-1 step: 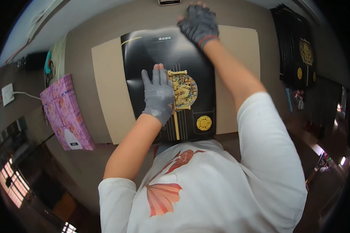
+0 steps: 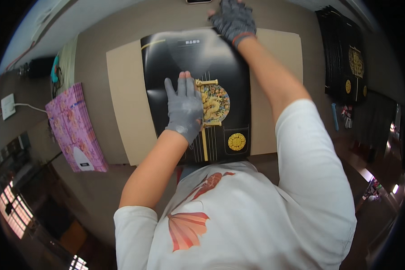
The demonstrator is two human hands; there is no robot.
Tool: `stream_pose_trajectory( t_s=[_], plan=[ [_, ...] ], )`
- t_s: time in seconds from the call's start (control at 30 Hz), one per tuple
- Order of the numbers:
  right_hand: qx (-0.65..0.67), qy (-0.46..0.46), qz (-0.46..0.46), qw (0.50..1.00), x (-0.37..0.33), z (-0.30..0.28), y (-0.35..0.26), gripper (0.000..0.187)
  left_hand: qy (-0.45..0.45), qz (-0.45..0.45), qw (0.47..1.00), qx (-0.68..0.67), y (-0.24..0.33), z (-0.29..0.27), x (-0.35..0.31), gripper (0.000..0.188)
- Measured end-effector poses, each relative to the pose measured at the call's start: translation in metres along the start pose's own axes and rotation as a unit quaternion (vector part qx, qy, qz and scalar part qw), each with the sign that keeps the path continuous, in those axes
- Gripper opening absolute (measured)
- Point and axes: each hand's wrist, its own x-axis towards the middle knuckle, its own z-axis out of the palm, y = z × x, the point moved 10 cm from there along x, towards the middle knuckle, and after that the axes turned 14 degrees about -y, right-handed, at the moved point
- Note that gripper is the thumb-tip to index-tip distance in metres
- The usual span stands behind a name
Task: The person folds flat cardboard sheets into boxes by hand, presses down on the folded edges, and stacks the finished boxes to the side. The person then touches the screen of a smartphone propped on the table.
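Note:
A glossy black printed sheet or flat bag (image 2: 229,58) with a gold dragon roundel and gold bars lies over a tan cardboard sheet (image 2: 123,90). My left hand (image 2: 183,105), in a thin grey glove, rests flat on its middle beside the roundel, fingers stretched and thumb apart. At the far edge of the black piece is my right hand (image 2: 234,22), wearing a darker grey glove with bare fingertips and a red-edged cuff. Its fingers reach out over the tabletop, thumb spread to the left, and nothing shows in it; the palm is hidden.
A stack of pink-purple flowered bags (image 2: 74,126) lies at the left, near a white socket box (image 2: 7,106) with a cable. More black and gold printed pieces (image 2: 342,58) are piled at the far right, with a blue tool (image 2: 335,116) below. A phone-like object (image 2: 199,1) sits at the far edge.
My right hand has shifted slightly farther away and to the right. My left hand stays in place on the black piece.

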Motion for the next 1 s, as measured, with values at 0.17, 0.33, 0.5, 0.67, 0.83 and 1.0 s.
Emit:
stream_pose_trajectory(
  t_s=[0.17, 0.33, 0.5, 0.67, 0.83, 1.0],
  plan=[
    [-0.075, 0.098, -0.125, 0.984, -0.066, -0.019, -0.043, 0.067, -0.028, -0.002, 1.000, -0.008, -0.007, -0.001, -0.001, 0.098],
    [-0.047, -0.161, -0.219, 0.961, -0.287, 0.040, -0.066, 0.085, -0.072, -0.001, 0.997, -0.003, -0.014, -0.002, -0.001, 0.119],
    [0.005, -0.120, -0.280, 0.952, -0.414, 0.039, -0.068, 0.072, -0.066, 0.029, 0.997, -0.019, -0.020, 0.002, -0.010, 0.130],
    [0.086, -0.251, -0.106, 0.958, -0.307, 0.022, -0.103, 0.046, 0.017, 0.057, 0.998, -0.035, -0.034, 0.022, -0.012, 0.137],
    [0.006, 0.043, -0.123, 0.991, -0.247, 0.037, -0.127, 0.056, 0.047, 0.091, 0.993, -0.063, -0.031, 0.021, -0.007, 0.138],
    [0.007, -0.051, -0.098, 0.994, -0.244, 0.056, -0.129, 0.062, 0.176, 0.264, 0.945, -0.076, -0.058, 0.029, -0.010, 0.129]
  ],
)
